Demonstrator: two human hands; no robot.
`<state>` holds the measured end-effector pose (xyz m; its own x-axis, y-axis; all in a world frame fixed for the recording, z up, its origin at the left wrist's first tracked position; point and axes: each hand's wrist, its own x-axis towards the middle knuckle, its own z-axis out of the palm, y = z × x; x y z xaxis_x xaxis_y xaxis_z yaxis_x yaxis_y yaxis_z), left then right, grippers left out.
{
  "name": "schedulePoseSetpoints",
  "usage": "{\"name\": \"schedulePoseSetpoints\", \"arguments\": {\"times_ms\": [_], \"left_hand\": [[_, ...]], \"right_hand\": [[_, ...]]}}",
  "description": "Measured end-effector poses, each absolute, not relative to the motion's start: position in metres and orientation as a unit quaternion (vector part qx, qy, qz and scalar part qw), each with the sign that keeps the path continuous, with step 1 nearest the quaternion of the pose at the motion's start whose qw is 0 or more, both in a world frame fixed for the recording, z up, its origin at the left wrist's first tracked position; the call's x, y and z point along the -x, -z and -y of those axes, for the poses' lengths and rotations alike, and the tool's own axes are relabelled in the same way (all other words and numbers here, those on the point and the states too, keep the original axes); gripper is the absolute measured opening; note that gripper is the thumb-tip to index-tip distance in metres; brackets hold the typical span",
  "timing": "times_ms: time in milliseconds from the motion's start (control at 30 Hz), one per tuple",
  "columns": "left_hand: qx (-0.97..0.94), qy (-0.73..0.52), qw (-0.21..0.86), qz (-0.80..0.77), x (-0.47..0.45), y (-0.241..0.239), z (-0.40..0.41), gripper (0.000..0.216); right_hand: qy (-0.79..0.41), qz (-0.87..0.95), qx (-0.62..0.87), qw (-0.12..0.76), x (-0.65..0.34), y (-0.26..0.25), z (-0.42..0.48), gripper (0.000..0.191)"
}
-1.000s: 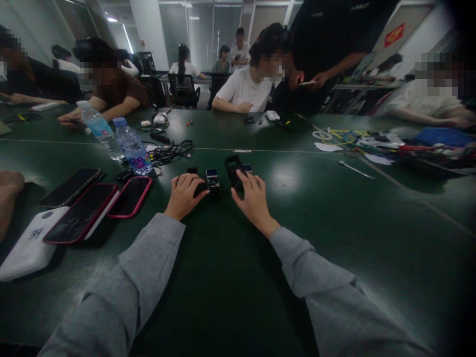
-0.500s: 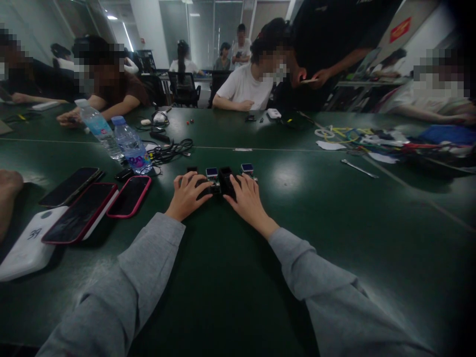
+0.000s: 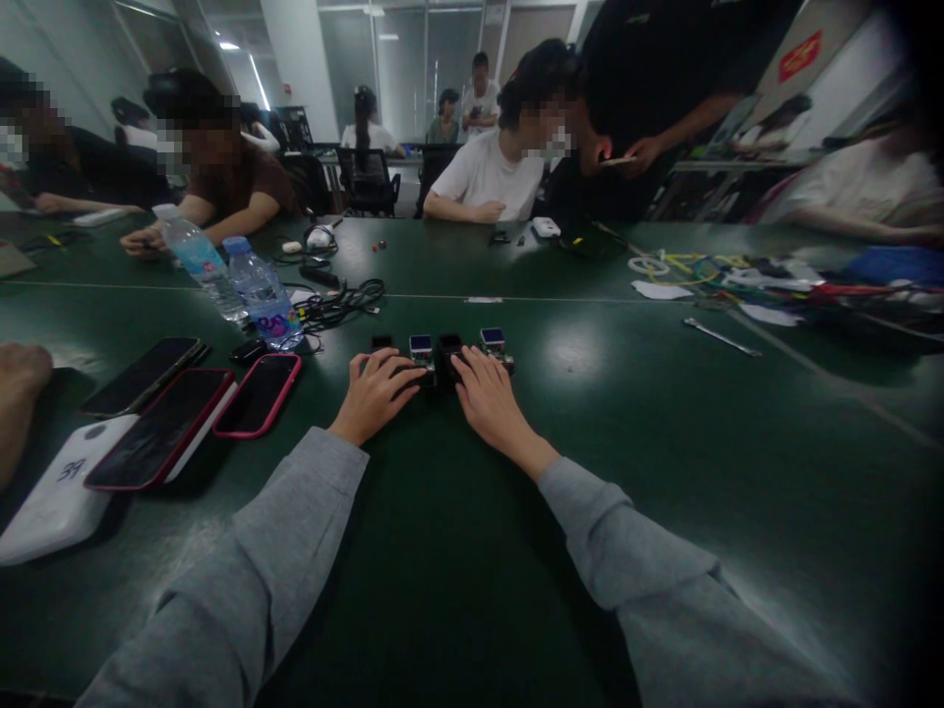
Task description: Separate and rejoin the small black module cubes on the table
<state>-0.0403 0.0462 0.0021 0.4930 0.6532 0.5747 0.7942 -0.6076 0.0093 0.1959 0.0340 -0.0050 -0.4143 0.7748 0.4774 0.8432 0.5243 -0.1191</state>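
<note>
Several small electronic modules stand in a row on the green table. Two carry little blue-lit screens: the left screen module and the right screen module. Between them is a black box-shaped module, and another dark module sits at the row's left end. My left hand lies over the left pair, fingers stretched and thumb apart, hiding their lower parts. My right hand rests with fingers laid flat over the black module and the right screen module, covering much of both.
To the left are a pink-edged phone, a larger red-edged phone, a dark phone and a white device. Two bottles stand near black cables. A wrench and tangled wires lie right. People sit opposite.
My right thumb has drawn in toward the other fingers, and that hand lies flatter on the modules. My left hand's fingers have settled slightly lower. The modules stay nearly in place.
</note>
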Motion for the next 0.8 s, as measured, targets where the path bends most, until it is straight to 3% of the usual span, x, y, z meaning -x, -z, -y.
{"name": "schedulePoseSetpoints", "arguments": {"times_ms": [233,533,800], "left_hand": [[0.841,0.278,0.116,0.450,0.0403,-0.0032,-0.0460,0.033],[0.798,0.292,0.094,0.519,0.0448,-0.0016,-0.0477,0.057],[0.794,0.268,0.097,0.538,0.0486,0.0022,-0.0506,0.051]], "right_hand": [[0.080,0.830,0.496,0.242,-0.1979,0.0053,-0.0351,0.045],[0.079,0.817,0.514,0.251,-0.1983,0.0057,-0.0359,0.050],[0.003,0.724,0.570,0.388,-0.2041,0.0045,-0.0395,0.044]]}}
